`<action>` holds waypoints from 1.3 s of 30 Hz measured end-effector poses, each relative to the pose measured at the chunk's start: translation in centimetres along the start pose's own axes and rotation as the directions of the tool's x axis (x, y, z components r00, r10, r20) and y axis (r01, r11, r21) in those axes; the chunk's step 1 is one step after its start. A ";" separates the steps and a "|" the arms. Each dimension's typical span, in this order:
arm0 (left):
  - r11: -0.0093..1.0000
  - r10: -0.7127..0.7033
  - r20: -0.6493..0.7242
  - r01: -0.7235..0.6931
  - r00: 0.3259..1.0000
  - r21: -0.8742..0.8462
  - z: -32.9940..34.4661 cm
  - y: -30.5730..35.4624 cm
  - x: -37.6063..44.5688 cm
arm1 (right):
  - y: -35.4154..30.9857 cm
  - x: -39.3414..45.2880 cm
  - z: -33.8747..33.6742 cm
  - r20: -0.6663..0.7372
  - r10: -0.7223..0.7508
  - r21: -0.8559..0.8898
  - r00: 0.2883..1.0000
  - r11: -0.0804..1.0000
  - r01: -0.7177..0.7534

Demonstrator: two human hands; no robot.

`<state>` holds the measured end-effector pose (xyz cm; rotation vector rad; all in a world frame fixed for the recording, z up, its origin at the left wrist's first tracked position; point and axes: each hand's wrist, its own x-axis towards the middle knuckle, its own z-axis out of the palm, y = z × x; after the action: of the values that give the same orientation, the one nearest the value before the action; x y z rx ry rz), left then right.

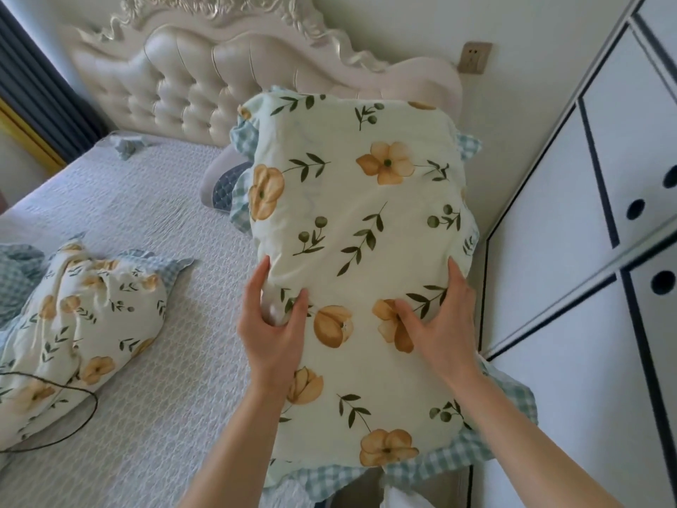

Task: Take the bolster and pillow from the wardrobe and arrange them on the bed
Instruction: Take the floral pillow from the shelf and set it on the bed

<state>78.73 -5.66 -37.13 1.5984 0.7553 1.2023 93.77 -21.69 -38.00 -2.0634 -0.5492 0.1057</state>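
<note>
A person grips a floral pillow [359, 229] with both hands, holding it lengthwise over the bed's [154, 221] right edge, its far end pointing to 12 o'clock toward the tufted headboard [190, 78]. The left hand [273, 326] pinches a fold of the cover; the right hand [445, 324] presses fingers into the fabric. A second floral cushion [84, 324] lies on the bedspread at 9 o'clock. White wardrobe doors [571, 287] stand at 3 o'clock.
</note>
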 end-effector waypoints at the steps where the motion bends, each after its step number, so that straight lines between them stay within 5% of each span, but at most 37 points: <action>1: 1.000 -0.006 0.009 0.006 1.000 0.004 1.6 0.0 0.9 | 0.5 1.9 -0.3 0.013 0.008 0.000 1.000 1.000 -0.008; 9: 0.992 -0.010 0.058 0.003 0.998 0.123 10.3 -0.9 8.9 | 4.2 13.4 -1.6 0.216 0.080 0.057 0.973 0.994 -0.094; 15: 0.870 0.105 0.250 -0.210 0.963 0.446 14.4 -3.1 15.9 | 2.3 23.7 -0.9 0.119 -0.131 -0.297 0.984 0.941 0.161; 17: 0.810 0.097 0.343 -0.275 0.934 0.518 15.6 -4.0 18.5 | 0.7 27.3 -0.2 0.191 -0.321 -0.325 0.927 0.871 0.369; 19: 0.738 0.116 0.440 -0.374 0.891 0.562 16.8 -5.5 21.1 | -0.3 31.0 1.2 0.375 -0.474 -0.349 0.796 0.724 0.595; 22: 0.679 0.055 0.598 -0.468 0.800 0.565 19.0 -7.7 25.4 | -0.6 37.6 4.1 0.662 -0.460 -0.346 0.592 0.513 0.785; 24: 0.649 0.035 0.662 -0.521 0.749 0.555 20.1 -9.1 27.8 | 0.2 41.7 6.3 0.761 -0.379 -0.348 0.526 0.446 0.824; 30: 0.652 -0.008 0.759 -0.572 0.651 0.497 21.8 -12.4 33.2 | 3.4 49.5 12.3 0.893 -0.224 -0.290 0.390 0.376 0.880; 39: 0.627 -0.130 0.760 -0.541 0.637 0.561 21.9 -16.9 39.6 | 4.1 55.0 18.8 0.883 -0.340 -0.166 0.323 0.417 0.894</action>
<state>113.32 27.95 -40.29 2.7300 0.4909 0.1817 138.93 14.67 -43.58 -2.1372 -2.3025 0.3055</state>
